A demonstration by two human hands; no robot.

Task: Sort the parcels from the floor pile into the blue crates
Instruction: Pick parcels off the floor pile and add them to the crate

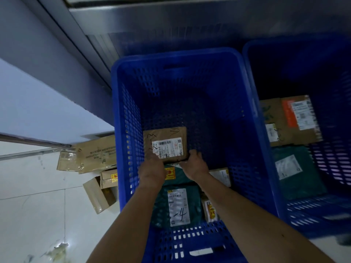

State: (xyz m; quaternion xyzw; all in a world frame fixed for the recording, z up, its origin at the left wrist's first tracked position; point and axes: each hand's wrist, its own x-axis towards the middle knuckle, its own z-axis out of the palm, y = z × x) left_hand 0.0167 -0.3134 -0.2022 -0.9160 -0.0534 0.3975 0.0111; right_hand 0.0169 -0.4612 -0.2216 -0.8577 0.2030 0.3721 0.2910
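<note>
Forearms (133, 215) down inside the blue crate (176, 52), left hand (152, 172) and right hand (193, 166) pinching the near edge of the brown parcel (167, 143). Lies flat, straight ahead of both grips, low in the crate, equally near either hand. Likely just needs releasing.
</note>
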